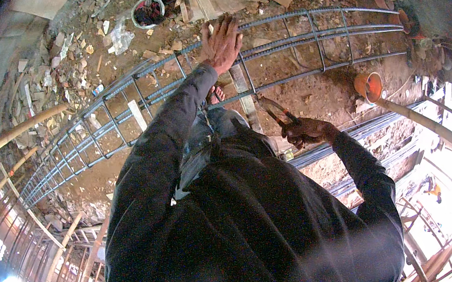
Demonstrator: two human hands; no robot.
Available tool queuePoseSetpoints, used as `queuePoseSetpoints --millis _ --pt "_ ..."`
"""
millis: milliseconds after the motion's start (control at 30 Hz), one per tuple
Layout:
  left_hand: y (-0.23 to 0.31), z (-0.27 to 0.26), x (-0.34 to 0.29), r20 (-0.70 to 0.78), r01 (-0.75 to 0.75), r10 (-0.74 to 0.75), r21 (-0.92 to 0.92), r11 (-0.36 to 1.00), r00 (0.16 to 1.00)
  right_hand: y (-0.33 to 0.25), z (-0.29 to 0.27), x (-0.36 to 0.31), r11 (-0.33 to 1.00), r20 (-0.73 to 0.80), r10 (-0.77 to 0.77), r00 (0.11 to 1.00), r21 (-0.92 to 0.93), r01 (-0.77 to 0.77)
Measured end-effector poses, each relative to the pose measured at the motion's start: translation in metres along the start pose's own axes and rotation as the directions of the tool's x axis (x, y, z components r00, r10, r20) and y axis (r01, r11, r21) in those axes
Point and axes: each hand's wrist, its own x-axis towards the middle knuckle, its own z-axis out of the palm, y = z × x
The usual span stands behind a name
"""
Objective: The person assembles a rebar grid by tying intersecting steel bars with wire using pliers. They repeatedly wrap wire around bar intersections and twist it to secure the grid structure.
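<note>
A long rebar cage of ribbed bars and square stirrups stretches across in front of me, resting on wooden supports. My left hand lies over its far upper bar, fingers stretched out and slightly apart; whether the fingertips press on the bar is hard to see. In my right hand are the dark handles of steel pincers, fingers closed round them. The pincers' jaws point at the near lower bar, close to a stirrup; whether they touch it or grip wire I cannot tell.
A pale bucket with dark contents stands among rubble at the far side. An orange bucket sits to the right, by a bamboo pole. Loose steel bars lie behind my right hand. A wooden plank runs under the cage.
</note>
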Motion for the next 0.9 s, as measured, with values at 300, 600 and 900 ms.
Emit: queuePoseSetpoints --millis 300,600,900 --pt "0.129 0.003 -0.102 -0.281 -0.724 0.737 -0.571 0.386 0.614 0.025 -0.04 0.005 0.955 -0.02 -0.144 0.989 -0.264 0.134" --pt "0.187 0.043 -0.125 0.045 -0.662 0.713 -0.337 0.67 0.699 0.013 0.012 -0.002 0.379 -0.457 -0.453 0.766 -0.876 -0.298" --pt "0.187 0.066 -0.132 0.132 -0.673 0.728 -0.297 0.677 0.673 0.044 0.103 -0.03 0.202 -0.376 -0.901 0.216 -0.805 -0.558"
